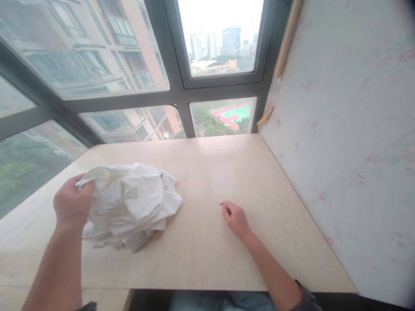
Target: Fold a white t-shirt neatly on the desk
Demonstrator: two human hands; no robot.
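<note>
- One white cloth (136, 198) is seen, crumpled in a heap on the left part of the counter (194, 250); yellowish patches are shown on its upper side.
- Two hands are seen, held well apart.
- The cloth's left edge is pinched between the thumb and fingers of the left hand (74, 198); the rest of the heap is spread to the right of that hand.
- The right hand (236, 219) is placed well to the right of the cloth, fingers curled; whether anything is gripped cannot be told.
- The counter is bordered by one flowered wall (324, 108) on the right and by window frames (178, 95) on the far side.
</note>
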